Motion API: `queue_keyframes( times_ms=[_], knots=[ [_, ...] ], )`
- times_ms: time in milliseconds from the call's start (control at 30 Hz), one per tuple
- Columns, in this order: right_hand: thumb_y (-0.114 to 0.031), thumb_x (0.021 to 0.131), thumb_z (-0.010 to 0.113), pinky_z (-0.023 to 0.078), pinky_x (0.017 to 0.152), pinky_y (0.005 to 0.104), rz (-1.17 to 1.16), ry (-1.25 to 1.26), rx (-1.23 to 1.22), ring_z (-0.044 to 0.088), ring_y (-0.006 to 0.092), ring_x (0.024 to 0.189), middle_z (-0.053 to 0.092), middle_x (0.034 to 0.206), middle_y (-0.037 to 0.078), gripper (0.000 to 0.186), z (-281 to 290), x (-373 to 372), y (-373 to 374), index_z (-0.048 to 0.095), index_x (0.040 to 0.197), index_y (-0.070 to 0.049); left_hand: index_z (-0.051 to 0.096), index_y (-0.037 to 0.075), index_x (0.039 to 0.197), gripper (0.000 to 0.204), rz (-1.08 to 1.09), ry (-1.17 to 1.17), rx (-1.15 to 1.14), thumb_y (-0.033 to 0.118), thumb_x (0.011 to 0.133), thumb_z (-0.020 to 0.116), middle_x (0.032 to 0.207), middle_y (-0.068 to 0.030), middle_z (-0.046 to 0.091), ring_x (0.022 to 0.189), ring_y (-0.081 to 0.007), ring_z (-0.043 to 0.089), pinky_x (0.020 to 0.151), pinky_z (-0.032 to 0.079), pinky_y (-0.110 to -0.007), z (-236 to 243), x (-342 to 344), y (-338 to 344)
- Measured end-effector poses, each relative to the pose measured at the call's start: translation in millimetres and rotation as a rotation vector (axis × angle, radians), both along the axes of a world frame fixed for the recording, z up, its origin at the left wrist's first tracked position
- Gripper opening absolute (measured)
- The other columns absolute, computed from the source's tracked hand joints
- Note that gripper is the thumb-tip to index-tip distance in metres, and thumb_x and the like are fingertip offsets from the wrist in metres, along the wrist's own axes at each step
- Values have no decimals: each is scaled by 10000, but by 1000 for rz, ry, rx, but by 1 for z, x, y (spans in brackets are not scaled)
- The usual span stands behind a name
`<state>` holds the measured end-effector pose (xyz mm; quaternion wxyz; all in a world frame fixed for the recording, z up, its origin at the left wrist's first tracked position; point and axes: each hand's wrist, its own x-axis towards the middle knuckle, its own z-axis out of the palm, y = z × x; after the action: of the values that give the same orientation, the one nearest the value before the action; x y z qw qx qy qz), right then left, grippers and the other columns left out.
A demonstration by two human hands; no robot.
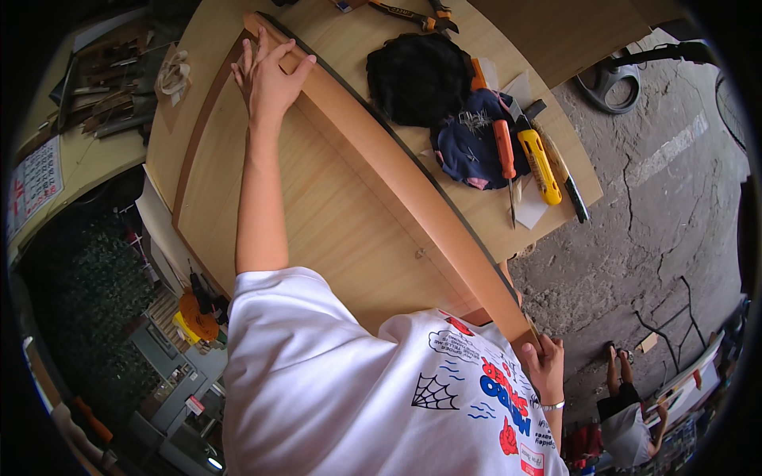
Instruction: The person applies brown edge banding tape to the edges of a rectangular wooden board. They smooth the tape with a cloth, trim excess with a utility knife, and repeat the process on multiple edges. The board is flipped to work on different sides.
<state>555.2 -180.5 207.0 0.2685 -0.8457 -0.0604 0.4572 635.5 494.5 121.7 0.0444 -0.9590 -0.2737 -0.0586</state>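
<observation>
A long orange-brown strip (397, 170) with a dark outer edge runs diagonally from the far left to the near right. It borders a pale wood-coloured panel (333, 214), which has thinner brown edging on its left side. My left hand (272, 83) rests on the strip's far end, fingers and thumb spread across it. At the near end, beside my shirt, my right hand (546, 369) grips the strip, thumb on top and the other fingers partly hidden. A bracelet or watch circles the right wrist.
Right of the strip lie a black fuzzy bundle (417, 78), a dark blue cloth pad (468, 151) with metal pins, a red-handled screwdriver (505, 151), a yellow utility knife (540, 166) and pliers (409, 14). Beyond is cracked concrete floor (627, 206), with another person (627, 428) lower right.
</observation>
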Motion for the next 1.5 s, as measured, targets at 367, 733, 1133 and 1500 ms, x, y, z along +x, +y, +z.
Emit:
queue_keyframes(
  times_ms=[367, 733, 1133, 1500],
  knots=[
    [-438, 917, 725, 383, 743, 426, 46, 13, 10, 385, 332, 726, 535, 694, 173, 474, -10, -3, -9, 578, 778, -10, 716, 272, 1339, 588, 46, -31, -44, 599, 851, 750, 1680, -91, 344, 1576, -372, 216, 1251, 114, -638, 0, -15, -55],
    [-411, 936, 719, 409, 759, 427, 102, -3, 65, 438, 357, 738, 586, 721, 197, 428, -13, -3, -9, 678, 966, 14, 746, 225, 1283, 550, -3, -99, -46, 545, 837, 779, 1651, -130, 386, 1555, -420, 249, 1239, 120, -674, -3, -26, -87],
    [-416, 937, 704, 420, 757, 428, 112, 26, 148, 440, 336, 699, 606, 704, 197, 491, -25, -2, -13, 688, 1094, 49, 708, 256, 1356, 614, 42, -26, -81, 580, 838, 776, 1687, -130, 320, 1579, -397, 193, 1239, 110, -654, -6, -41, -118],
    [-401, 934, 702, 432, 759, 428, 110, 37, 172, 443, 341, 705, 612, 711, 212, 510, -30, 4, -15, 695, 1187, 42, 701, 202, 1363, 611, 64, -94, -146, 533, 854, 773, 1678, -163, 322, 1569, -424, 202, 1237, 132, -662, 0, -52, -179]
  ],
)
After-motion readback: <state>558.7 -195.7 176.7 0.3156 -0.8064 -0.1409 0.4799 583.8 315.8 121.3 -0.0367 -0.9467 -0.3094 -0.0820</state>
